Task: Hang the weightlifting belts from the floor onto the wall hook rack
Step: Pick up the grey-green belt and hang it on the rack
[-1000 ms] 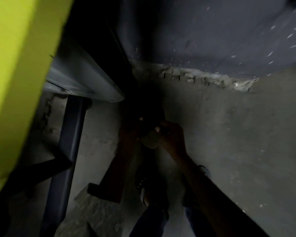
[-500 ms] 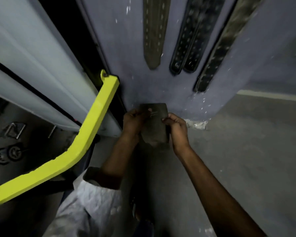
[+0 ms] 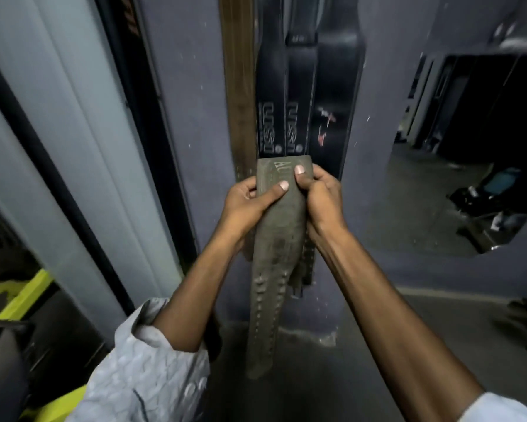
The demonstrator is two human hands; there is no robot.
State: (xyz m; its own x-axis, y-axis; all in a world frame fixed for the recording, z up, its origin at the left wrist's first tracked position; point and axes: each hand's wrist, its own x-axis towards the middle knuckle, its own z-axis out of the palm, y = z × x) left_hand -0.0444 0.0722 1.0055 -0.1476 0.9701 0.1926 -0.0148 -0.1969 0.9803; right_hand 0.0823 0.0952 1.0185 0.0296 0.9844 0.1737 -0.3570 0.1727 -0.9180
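Observation:
I hold a worn olive-grey weightlifting belt (image 3: 279, 254) upright in front of the wall. My left hand (image 3: 250, 205) grips its wide upper part from the left, and my right hand (image 3: 320, 199) grips it from the right, both thumbs pressed on its face. Its narrow end, with rows of holes, dangles toward the floor. Behind it, a brown belt (image 3: 239, 86) and black belts (image 3: 289, 95) hang flat on the blue-grey wall (image 3: 189, 117). The hook rack is above the frame, out of sight.
A pale grey machine frame (image 3: 73, 132) and a yellow bar (image 3: 24, 296) stand close on the left. A wall mirror (image 3: 457, 153) on the right reflects the room. Grey concrete floor (image 3: 317, 376) lies below, with a dark object (image 3: 524, 321) at the far right.
I have risen from a crouch over the floor. Both hands have lifted the olive belt from floor level to chest height, in front of the hanging belts.

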